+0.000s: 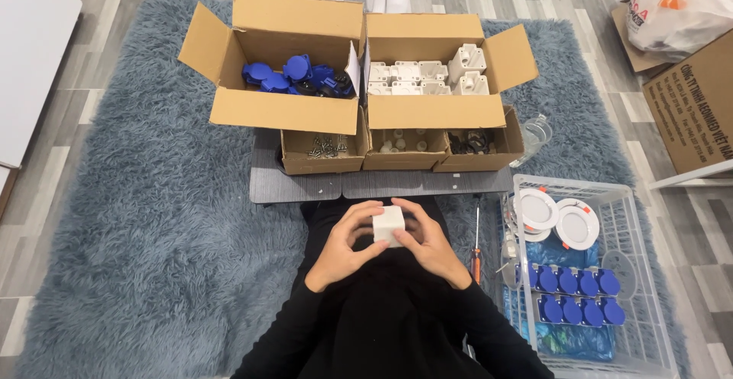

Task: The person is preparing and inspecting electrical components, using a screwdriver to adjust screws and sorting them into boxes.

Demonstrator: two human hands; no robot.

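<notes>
Your left hand (345, 251) and your right hand (427, 243) are closed together around a small white box (388, 225), fingers curled on its two sides, holding it above your lap, just in front of the grey board (305, 187). The box looks almost like a cube, so you cannot name a long axis; one flat face points up toward the camera, a little tilted. It is plain white, smooth, without marks you can see. Its lower part and back side are hidden by your fingers, and if it has an opening cannot be told.

To your right an orange-handled screwdriver (476, 253) lies on the shaggy blue-grey rug (153, 211), beside a white wire basket (634, 272) with round white pieces and blue caps. Ahead, one cardboard box (275, 108) holds blue parts and another cardboard box (435, 110) holds white housings. The three small trays (401, 159) under them hold tiny things that are hard to make out.
</notes>
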